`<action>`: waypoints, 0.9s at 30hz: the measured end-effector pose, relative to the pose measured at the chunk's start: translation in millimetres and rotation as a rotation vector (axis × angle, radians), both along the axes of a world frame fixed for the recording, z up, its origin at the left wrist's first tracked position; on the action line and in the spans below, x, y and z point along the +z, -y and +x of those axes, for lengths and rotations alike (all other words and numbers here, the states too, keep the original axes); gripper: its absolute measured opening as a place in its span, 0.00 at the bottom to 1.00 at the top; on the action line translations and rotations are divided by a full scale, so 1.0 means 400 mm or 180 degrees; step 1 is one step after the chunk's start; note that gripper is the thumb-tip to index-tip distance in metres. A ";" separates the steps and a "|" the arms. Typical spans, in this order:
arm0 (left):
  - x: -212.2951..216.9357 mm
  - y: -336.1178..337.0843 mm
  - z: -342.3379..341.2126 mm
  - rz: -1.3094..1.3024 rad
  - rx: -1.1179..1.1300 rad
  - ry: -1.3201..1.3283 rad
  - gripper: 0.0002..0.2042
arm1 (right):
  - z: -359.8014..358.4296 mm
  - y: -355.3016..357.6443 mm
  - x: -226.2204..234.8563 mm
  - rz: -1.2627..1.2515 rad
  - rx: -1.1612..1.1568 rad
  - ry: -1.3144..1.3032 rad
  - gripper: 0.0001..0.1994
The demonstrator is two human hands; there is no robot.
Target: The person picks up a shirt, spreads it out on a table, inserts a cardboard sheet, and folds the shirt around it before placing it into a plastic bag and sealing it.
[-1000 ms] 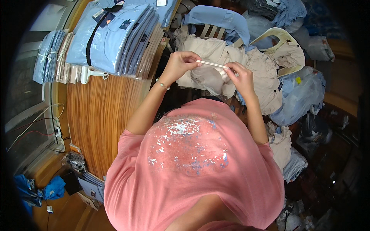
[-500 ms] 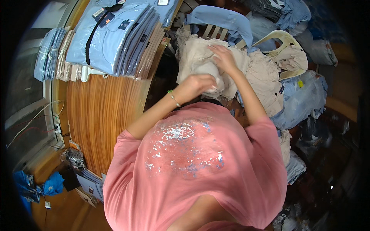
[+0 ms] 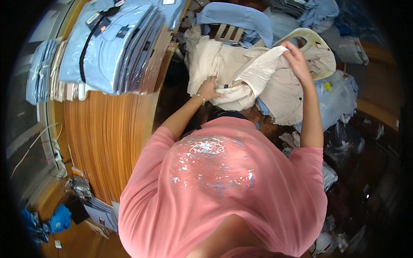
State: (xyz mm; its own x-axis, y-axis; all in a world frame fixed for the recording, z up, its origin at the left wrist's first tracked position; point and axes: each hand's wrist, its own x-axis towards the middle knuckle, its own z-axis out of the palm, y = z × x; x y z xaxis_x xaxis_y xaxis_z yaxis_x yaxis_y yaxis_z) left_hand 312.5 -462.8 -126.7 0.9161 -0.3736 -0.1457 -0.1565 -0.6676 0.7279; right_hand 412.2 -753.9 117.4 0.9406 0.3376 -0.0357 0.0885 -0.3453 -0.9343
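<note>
A cream garment (image 3: 258,77) lies before me on top of other cream clothes, partly opened out, with a small dark label near its middle. My right hand (image 3: 297,62) is closed on an edge of this garment and holds it up to the right, so the cloth stretches in a raised fold. My left hand (image 3: 209,89) rests on its near left part, fingers and thumb apart, pressing lightly on the cloth. More cream cloth (image 3: 202,56) spreads beyond the left hand, and a cream garment (image 3: 282,101) hangs below the raised fold.
On the left, a wood-grain table (image 3: 107,142) bears a stack of bagged light-blue shirts (image 3: 107,51). Behind the cream clothes stands a chair with blue cloth (image 3: 234,19) over its back; a cream plastic chair (image 3: 325,51) is at right. Clear bags of blue clothes (image 3: 335,101) lie beyond.
My right hand has moved right and lifted the garment's edge, opening the bunched cloth. My left hand has shifted left and now lies on the garment. The view has shifted slightly.
</note>
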 end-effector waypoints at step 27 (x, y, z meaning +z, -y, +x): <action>0.107 -0.210 -0.087 0.1673 -0.1039 -0.1249 0.21 | -0.533 0.482 -0.493 -0.2231 0.0165 -0.2333 0.09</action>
